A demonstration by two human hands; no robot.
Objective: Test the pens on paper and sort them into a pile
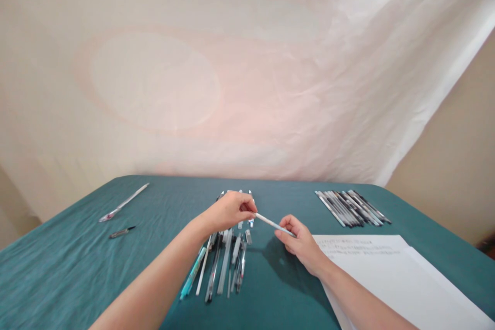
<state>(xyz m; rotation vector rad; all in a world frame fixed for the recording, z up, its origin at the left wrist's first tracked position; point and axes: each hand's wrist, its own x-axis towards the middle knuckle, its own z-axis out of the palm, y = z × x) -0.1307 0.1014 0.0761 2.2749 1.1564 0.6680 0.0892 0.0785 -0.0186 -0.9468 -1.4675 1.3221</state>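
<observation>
We hold a slim white pen (273, 224) between our two hands above the teal tablecloth (77, 268); our left hand (228, 211) pinches its far end, thumb and fingers drawn together on the barrel, and our right hand (299, 242) grips the nearer end, fingers curled and closed around it; the pen slants from upper left to lower right, lifted clear of the cloth, with its shadow falling on the fabric below the right hand.

Under and just behind the left hand lies a loose cluster of pens (224, 263), roughly parallel and pointing away from us, some clear, some dark, one with a turquoise body at the left edge; the left forearm crosses over part of it; several tips show beyond the knuckles.

To the right, touching our right wrist, a white sheet of paper (386, 273) lies flat on the cloth, with faint lines of writing near its far edge, too small to read; beyond it, near the far right of the table, a second group of pens (351, 208) lies close-packed and slanted.

Well apart on the left, a long pale pen (124, 202) lies diagonally, and nearer to us a short dark pen (121, 232) lies alone.

Behind the table hangs a creased pale sheet (247, 62), and a beige wall (456, 165) shows at the right.
</observation>
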